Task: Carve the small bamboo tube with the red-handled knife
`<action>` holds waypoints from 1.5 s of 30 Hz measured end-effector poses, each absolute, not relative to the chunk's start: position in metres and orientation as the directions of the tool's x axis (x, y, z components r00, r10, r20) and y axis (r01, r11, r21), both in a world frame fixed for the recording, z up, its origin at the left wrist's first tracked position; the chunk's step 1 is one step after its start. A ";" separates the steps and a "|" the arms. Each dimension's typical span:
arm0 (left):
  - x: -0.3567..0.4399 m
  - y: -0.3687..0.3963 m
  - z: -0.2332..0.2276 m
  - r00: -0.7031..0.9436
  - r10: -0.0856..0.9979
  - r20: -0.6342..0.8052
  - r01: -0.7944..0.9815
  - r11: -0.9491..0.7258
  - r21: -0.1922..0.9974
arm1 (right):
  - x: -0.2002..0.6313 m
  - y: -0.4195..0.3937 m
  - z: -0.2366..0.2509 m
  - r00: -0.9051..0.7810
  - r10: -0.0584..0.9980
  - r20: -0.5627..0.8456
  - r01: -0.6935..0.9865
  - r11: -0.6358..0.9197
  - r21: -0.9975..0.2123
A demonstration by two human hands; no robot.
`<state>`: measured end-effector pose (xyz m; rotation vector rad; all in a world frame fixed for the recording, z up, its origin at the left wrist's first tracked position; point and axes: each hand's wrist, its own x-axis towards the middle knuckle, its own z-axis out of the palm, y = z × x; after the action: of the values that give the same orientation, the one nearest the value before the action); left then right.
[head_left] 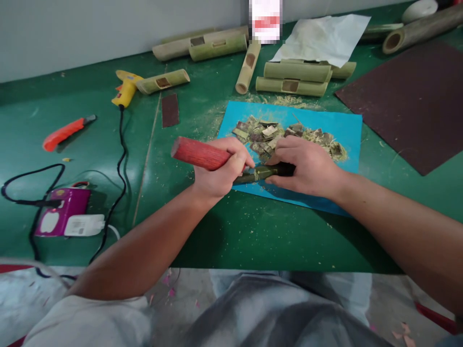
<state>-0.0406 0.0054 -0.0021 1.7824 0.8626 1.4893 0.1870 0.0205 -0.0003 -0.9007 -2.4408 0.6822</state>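
My left hand (222,168) is closed around the thick red wooden handle (202,153) of a carving tool. Only a bit of its metal end shows beside my fingers, against a dark green bamboo piece (262,172). My right hand (307,166) grips that bamboo from the right, thumb and fingers on either side, covering much of it. Both hands are over a blue sheet (349,130), on which lies a heap of bamboo chips and shavings (265,132).
Cut bamboo tubes with square openings (296,72) lie at the back. To the left are a yellow glue gun (126,89), an orange-handled cutter (65,134) and a purple power adapter (65,212) with cords. A dark brown board (408,111) lies at right.
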 end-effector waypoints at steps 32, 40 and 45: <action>-0.043 0.005 0.000 0.219 0.819 0.529 0.152 -0.565 0.811 | 0.186 0.020 0.002 -0.679 0.698 0.227 0.477 0.655 -0.586; -0.043 0.008 -0.002 0.217 0.778 0.589 0.154 -0.623 0.767 | 0.187 0.020 0.001 -0.677 0.700 0.227 0.474 0.651 -0.594; -0.043 0.006 -0.002 0.184 0.795 0.578 0.130 -0.602 0.788 | 0.187 0.020 -0.001 -0.673 0.699 0.241 0.466 0.654 -0.596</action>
<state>-0.0427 0.0055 -0.0022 1.8745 0.8669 1.4540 0.1871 0.0203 -0.0007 -0.9110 -2.4170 0.6906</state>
